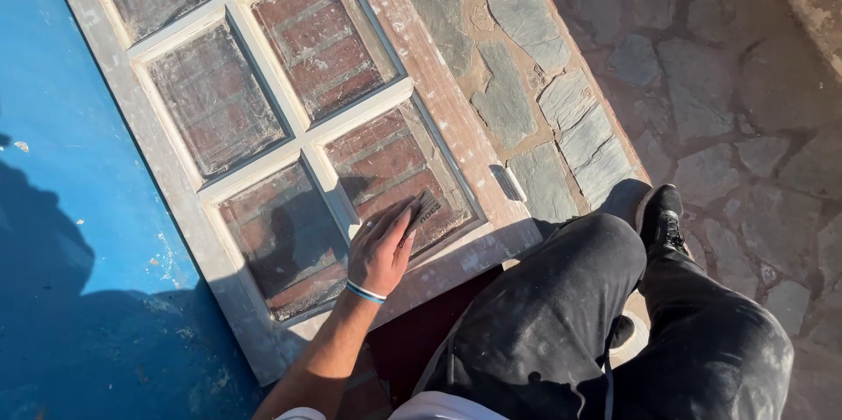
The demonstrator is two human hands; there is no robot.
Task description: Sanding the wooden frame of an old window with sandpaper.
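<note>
Left hand (pixel 379 251) on a sanding block (pixel 424 210), worn window frame (pixel 438 87).
Grip clamped on the block, pressed flat to the frame's lower right pane, near the bottom rail. Blue wall (pixel 61 210) beside the frame; stone paving (pixel 702 78) opposite. Right hand out of view.

Window frame (pixel 263 157): worn white paint over bare pale wood, reddish-brown showing along the right stile; panes (pixel 316 39) dusty, red-brown brick pattern visible through them; wall (pixel 61 210) saturated blue, small white chips; paving (pixel 702 78) grey irregular stones with tan joints; sanding block (pixel 427 207) dark grey; wristband (pixel 365 292) blue and white striped; trousers (pixel 561 323) black, dusted pale grey; shoe (pixel 662 214) black.
</note>
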